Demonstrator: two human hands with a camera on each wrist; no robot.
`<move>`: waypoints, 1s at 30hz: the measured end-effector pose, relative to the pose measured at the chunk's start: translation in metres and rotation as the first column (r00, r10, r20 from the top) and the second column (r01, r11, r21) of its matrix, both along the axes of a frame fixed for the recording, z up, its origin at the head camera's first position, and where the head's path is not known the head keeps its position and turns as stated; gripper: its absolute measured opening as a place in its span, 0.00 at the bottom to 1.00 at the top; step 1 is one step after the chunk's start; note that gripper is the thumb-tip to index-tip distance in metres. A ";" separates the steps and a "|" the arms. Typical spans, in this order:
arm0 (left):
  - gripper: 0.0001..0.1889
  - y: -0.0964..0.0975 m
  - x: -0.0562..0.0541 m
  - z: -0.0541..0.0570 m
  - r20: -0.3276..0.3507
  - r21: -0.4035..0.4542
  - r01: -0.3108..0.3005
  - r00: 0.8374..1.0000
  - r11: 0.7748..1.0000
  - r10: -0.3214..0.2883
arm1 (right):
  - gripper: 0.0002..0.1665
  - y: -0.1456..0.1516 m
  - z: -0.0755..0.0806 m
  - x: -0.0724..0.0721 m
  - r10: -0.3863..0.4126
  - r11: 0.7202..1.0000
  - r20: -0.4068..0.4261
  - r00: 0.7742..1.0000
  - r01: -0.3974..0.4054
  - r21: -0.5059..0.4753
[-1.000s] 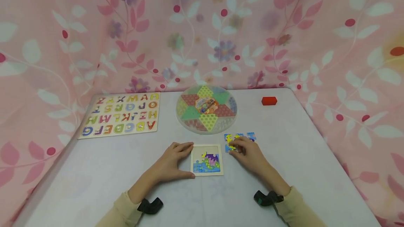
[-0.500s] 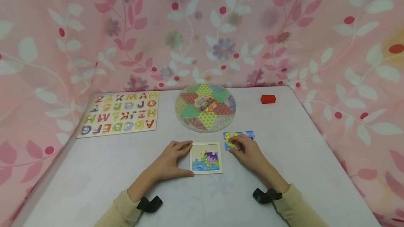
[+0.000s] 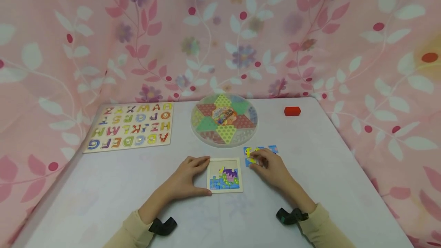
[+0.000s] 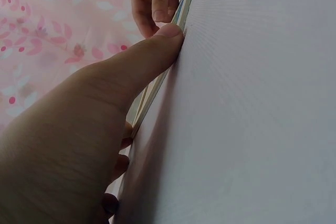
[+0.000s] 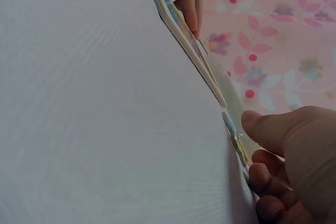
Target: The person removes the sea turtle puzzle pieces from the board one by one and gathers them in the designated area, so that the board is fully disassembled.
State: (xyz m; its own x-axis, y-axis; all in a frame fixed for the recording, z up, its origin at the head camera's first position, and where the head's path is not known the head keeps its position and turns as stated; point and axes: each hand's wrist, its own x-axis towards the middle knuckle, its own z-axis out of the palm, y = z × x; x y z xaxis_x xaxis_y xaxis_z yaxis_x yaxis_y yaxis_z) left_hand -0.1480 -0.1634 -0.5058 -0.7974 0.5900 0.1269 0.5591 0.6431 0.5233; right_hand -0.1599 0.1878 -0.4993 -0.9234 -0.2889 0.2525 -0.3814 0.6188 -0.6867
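Observation:
A small square wooden jigsaw tray lies on the table in the head view. Assembled pieces with a purple, pink and green picture fill its lower part; bare wood shows at the top. My left hand holds the tray by its left side, fingers at the upper corner and thumb at the lower one. Loose blue-and-yellow jigsaw pieces lie right of the tray. Over them is my right hand, fingers bent and thumb apart from the index finger. It partly hides the pieces; nothing shows pinched between thumb and index finger.
An alphabet peg board lies at the back left of the white-covered table. Behind the tray is a round Chinese checkers board. A red block sits at the back right. A floral curtain hangs behind the table.

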 end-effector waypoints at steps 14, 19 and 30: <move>0.57 0.000 0.003 0.001 0.017 -0.012 -0.017 1.000 1.000 0.017 | 0.18 -0.060 0.017 0.018 0.183 0.983 0.210 0.960 -0.178 -0.044; 0.57 0.001 0.003 -0.001 0.020 -0.011 -0.023 1.000 1.000 0.024 | 0.19 -0.070 0.014 0.020 0.193 0.981 0.244 0.950 -0.187 -0.046; 0.57 0.001 0.003 -0.002 0.025 -0.007 -0.023 0.999 1.000 0.024 | 0.22 -0.075 0.005 0.024 0.182 0.978 0.189 0.965 -0.198 0.069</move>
State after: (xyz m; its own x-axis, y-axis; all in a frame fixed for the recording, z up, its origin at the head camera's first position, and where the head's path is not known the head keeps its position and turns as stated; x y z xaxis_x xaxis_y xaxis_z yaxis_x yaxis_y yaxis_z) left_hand -0.1451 -0.1627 -0.5075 -0.8139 0.5718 0.1026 0.5305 0.6596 0.5325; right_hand -0.1363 0.1127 -0.4940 -0.8774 -0.4769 0.0526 -0.3720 0.6070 -0.7023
